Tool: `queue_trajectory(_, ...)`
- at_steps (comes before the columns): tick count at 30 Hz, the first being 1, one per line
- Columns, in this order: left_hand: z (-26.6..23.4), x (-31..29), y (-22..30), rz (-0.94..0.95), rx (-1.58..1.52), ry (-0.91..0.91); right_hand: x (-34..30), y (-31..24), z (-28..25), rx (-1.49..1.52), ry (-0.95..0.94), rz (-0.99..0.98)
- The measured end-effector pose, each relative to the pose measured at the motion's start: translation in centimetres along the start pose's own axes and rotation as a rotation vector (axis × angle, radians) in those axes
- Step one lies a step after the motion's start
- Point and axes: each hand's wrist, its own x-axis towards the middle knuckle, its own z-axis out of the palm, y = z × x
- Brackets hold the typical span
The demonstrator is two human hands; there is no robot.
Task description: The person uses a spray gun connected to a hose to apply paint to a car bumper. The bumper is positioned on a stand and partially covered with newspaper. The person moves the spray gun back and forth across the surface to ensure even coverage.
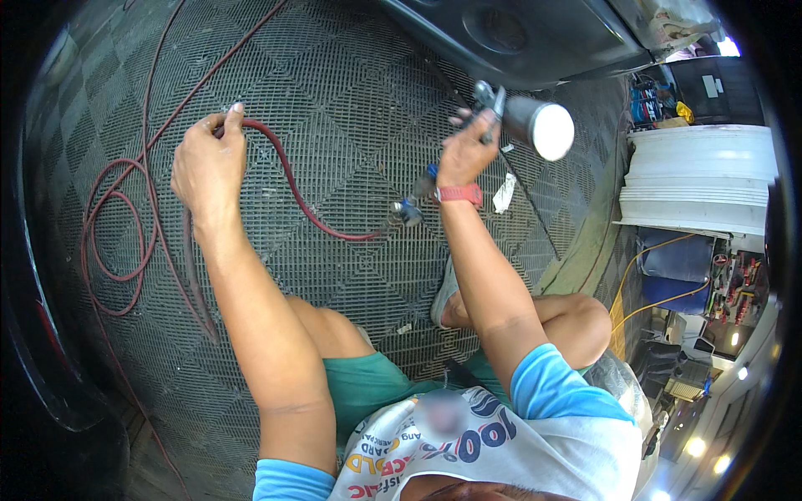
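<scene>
My right hand (469, 152) is closed round the grip of a spray gun (522, 115), which has a dark cup with a round white end tipped to the right. A red watch band circles that wrist. Below the grip are a blue ring and metal fittings, slightly blurred. From there a dark red air hose (294, 185) curves over to my left hand (210, 159), whose fingers are wrapped round it with the thumb pointing up. The spray gun is held below a dark car body panel (543, 37) and apart from it.
Loops of the hose lie on the grated tile floor (351, 92) at the left. A glossy black surface (42, 334) runs along the left rim. White paper scraps (505, 193) lie near my right wrist. White ribbed panels (697, 175) and a yellow cord (660, 302) are at the right.
</scene>
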Motion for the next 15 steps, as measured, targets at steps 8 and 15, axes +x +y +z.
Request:
queue_trajectory(8, -0.9, 0.5, -1.3, -0.028, -0.010, 0.097, 1.1, -3.2, 8.8, 0.102, -0.213, -0.156)
queue_trajectory(15, 0.4, 0.6, -1.0, -0.010, -0.003, 0.052, 1.0, -2.9, 1.6, 0.091, -0.127, -0.036)
